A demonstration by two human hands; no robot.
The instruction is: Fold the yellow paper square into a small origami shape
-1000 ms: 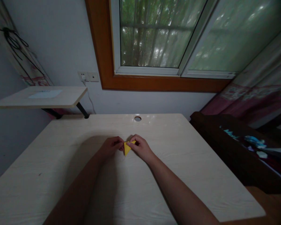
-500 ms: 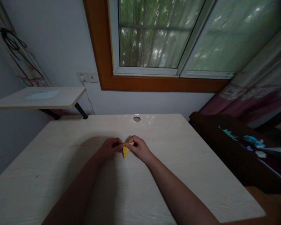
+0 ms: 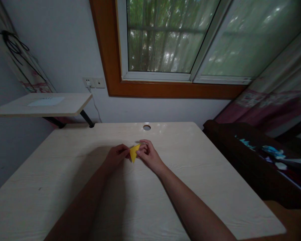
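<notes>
A small yellow piece of folded paper (image 3: 133,152), roughly triangular with one point downward, is held between my two hands over the middle of the desk. My left hand (image 3: 117,154) pinches its left corner between thumb and fingers. On the other side, my right hand (image 3: 148,154) has its thumb against the paper's right edge, with the index finger raised and curved above. The other right fingers are partly hidden behind the paper, and its folds are too small to make out.
The pale wood desk (image 3: 190,180) has a round cable hole (image 3: 146,127) near its back edge. A raised shelf (image 3: 72,102) with a paper sheet (image 3: 46,101) stands at the left. Dark furniture (image 3: 243,157) holding several items adjoins the right side, below a curtain (image 3: 261,87).
The yellow paper has turned and shows a wider face. My right hand's index finger has lifted off its upper edge, and both hands have shifted slightly away from me.
</notes>
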